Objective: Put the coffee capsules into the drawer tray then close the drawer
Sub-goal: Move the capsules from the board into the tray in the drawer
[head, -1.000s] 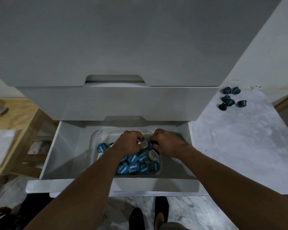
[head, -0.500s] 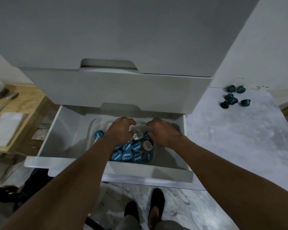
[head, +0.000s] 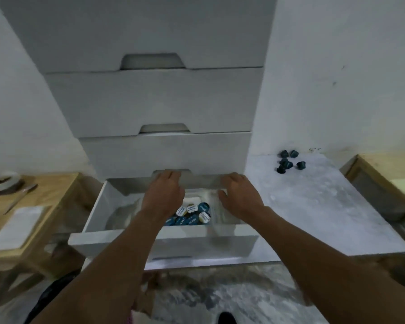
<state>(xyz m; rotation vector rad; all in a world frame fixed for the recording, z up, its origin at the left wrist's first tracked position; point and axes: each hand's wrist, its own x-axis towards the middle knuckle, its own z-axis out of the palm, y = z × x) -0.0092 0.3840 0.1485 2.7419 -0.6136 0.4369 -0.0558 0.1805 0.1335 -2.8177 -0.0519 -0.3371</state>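
The bottom white drawer (head: 164,242) stands pulled out. Inside it a clear plastic tray (head: 118,217) holds several blue coffee capsules (head: 192,212) with printed lids. My left hand (head: 164,195) hovers above the tray, fingers spread and empty, partly hiding the capsules. My right hand (head: 240,195) hangs beside it over the tray's right side, also spread and empty. Several more dark blue capsules (head: 288,161) lie loose on the marble counter (head: 313,206) at the back, near the wall.
Shut white drawers (head: 150,101) rise above the drawer in use. A wooden table (head: 21,206) at the left carries a white pad (head: 17,226), a knife and a dish. A wooden piece (head: 384,174) stands at the far right. My feet are on the marbled floor below.
Both hands have lifted out of the tray and spread their fingers. My head has pulled back and up, so more of the drawer stack and the wall shows.
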